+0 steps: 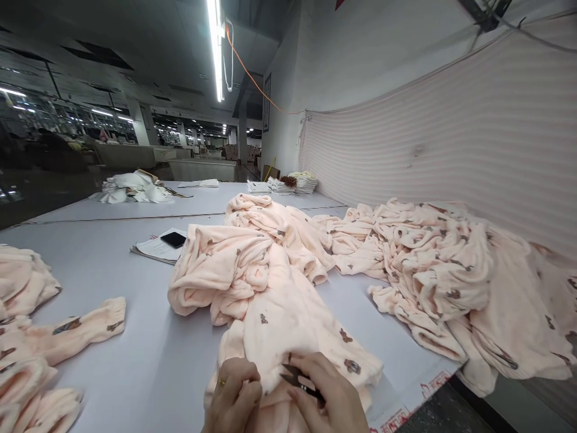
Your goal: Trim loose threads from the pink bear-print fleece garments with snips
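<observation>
A pale peach, plush garment [288, 313] with small brown printed figures lies bunched across the table in front of me. At its near end, my right hand [333, 391] is closed around dark thread snips [294, 377], whose blades point left over the cloth. My left hand [235, 388], with a ring on one finger, is closed at the cloth just left of the blades. Its fingers look pinched on the garment, though the fingertips are partly hidden.
More peach garments are heaped on the right [433, 264] and at the left edge [27, 343]. A dark phone [174, 240] rests on papers [157, 248]. White cloth [135, 187] and stacked pieces [304, 182] lie farther back. A striped sheet [433, 132] hangs along the right wall.
</observation>
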Tool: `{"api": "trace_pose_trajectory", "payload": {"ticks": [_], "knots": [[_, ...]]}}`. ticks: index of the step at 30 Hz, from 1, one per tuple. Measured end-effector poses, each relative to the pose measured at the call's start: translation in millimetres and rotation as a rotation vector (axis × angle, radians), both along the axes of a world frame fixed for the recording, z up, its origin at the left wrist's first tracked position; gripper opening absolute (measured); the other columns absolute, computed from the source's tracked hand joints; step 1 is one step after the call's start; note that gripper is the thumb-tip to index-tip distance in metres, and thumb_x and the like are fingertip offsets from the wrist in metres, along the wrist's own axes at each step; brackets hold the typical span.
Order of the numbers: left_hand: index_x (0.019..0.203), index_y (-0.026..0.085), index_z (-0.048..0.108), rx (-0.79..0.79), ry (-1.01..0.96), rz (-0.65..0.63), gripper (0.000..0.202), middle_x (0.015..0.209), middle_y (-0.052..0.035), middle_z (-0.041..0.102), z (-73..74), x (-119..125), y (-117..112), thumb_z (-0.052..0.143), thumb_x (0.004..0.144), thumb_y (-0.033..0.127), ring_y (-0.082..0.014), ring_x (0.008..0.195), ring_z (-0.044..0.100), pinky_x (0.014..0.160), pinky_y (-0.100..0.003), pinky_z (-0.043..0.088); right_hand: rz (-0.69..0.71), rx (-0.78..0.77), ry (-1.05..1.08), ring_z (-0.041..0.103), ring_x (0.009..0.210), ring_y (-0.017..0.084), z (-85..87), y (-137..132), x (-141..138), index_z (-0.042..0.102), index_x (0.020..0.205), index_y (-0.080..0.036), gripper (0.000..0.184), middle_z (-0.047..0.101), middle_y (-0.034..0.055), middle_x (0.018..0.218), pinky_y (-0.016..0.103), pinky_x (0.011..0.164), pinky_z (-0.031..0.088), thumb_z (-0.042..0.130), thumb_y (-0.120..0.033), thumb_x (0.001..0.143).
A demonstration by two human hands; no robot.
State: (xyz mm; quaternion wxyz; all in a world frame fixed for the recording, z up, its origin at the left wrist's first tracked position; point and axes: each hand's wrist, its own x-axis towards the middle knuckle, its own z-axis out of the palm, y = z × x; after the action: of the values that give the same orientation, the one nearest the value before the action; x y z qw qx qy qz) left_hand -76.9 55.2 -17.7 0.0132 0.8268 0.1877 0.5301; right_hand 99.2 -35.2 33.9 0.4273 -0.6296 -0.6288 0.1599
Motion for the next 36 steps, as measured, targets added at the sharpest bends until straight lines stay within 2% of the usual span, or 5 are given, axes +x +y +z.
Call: {"api": "trace_pose_trajectory", "payload": {"ticks": [11, 19, 23, 26, 36], "knots": [[0.067, 0.018, 0.044, -0.055, 0.019, -0.049, 0.024, 0.073, -0.0015, 0.047, -3.4, -5.8, 4.7, 0.046, 0.077, -0.004, -0.014, 0.07, 0.044, 0.062, -0.027, 0.042, -0.049, -0.183, -0.111, 0.066, 0.094, 0.019, 9.6, 11.3, -7.8, 0.072, 0.096, -0.025, 0.02, 0.071, 0.0035, 0.101, 0.026, 0.085, 0.048, 0.055, -0.027, 0.085], [0.07, 0.02, 0.047, -0.157, -0.073, -0.06, 0.024, 0.091, -0.0053, 0.058, 6.3, -4.3, 4.5, 0.047, 0.078, -0.002, -0.017, 0.083, 0.052, 0.073, -0.03, 0.046, -0.127, -0.043, -0.035, 0.065, 0.088, 0.02, -4.3, 12.3, -11.3, 0.066, 0.096, -0.028, 0.017, 0.069, 0.0021, 0.094, 0.026, 0.076, 0.048, 0.057, -0.032, 0.081], [0.089, 0.023, 0.054, -0.82, -0.101, -0.23, 0.004, 0.071, 0.0017, 0.058, 22.9, 1.4, 6.8, 0.051, 0.086, 0.024, -0.0139, 0.064, 0.055, 0.058, -0.024, 0.045, -0.234, -0.021, -0.055, 0.063, 0.082, 0.019, -11.6, 21.2, -17.1, 0.059, 0.095, -0.027, 0.025, 0.065, -0.0005, 0.089, 0.026, 0.07, 0.046, 0.061, -0.021, 0.07], [0.1, 0.023, 0.053, -1.34, -0.232, -0.338, 0.027, 0.055, 0.0079, 0.044, 36.5, 7.4, 11.1, 0.05, 0.086, 0.047, -0.0093, 0.05, 0.041, 0.047, -0.019, 0.032, -0.296, -0.032, -0.02, 0.062, 0.073, 0.016, -11.9, 31.0, -14.0, 0.055, 0.089, -0.026, 0.019, 0.063, -0.0021, 0.079, 0.024, 0.064, 0.044, 0.048, -0.014, 0.075], [0.093, 0.022, 0.051, -1.529, -0.383, -0.5, 0.033, 0.064, 0.0052, 0.052, 45.2, 13.7, 17.6, 0.054, 0.082, 0.053, -0.0112, 0.06, 0.048, 0.057, -0.021, 0.038, -0.181, 0.114, -0.409, 0.066, 0.07, 0.021, 2.8, 21.3, -8.5, 0.064, 0.1, -0.03, 0.019, 0.068, 0.0024, 0.091, 0.029, 0.061, 0.046, 0.053, -0.033, 0.085]]}}
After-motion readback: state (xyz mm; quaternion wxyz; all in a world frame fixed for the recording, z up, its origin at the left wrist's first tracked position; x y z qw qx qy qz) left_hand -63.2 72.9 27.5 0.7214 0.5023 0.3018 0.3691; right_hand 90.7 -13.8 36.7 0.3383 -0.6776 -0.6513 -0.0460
